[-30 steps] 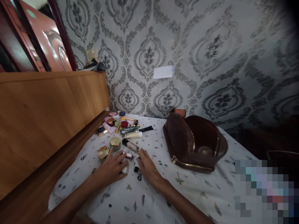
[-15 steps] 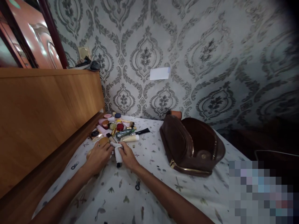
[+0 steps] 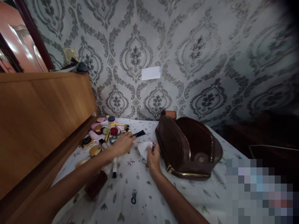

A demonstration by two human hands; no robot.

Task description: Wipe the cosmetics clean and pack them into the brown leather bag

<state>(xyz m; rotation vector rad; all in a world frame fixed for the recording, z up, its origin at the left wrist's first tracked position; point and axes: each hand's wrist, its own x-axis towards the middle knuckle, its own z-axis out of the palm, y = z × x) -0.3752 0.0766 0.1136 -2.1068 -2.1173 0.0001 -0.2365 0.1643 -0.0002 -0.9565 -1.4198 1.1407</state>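
My right hand (image 3: pixel 153 157) has its fingers closed on a crumpled white cloth (image 3: pixel 144 147), just left of the brown leather bag (image 3: pixel 174 141). Palm down, my left hand (image 3: pixel 123 143) reaches over the front of the cosmetics, its fingertips close to a black slim item (image 3: pixel 140 133). Its fingers are partly hidden and blurred, and it covers the spot of a cream-coloured tube. Below it lies a white stick with a black end (image 3: pixel 114 169). A dark red bottle (image 3: pixel 96 185) rests near my left forearm.
Compacts, a round gold-lidded case (image 3: pixel 95 151), a red jar (image 3: pixel 114 131) and a blue-lidded jar (image 3: pixel 111 119) crowd the left by the wooden board (image 3: pixel 46 105). An orange-brown item (image 3: pixel 170 114) stands behind the bag. The patterned sheet (image 3: pixel 137 196) covers the bed.
My hands have parted. The right moved right with the white cloth; the left let go of it and moved over the cosmetics. The white stick now lies uncovered on the sheet.
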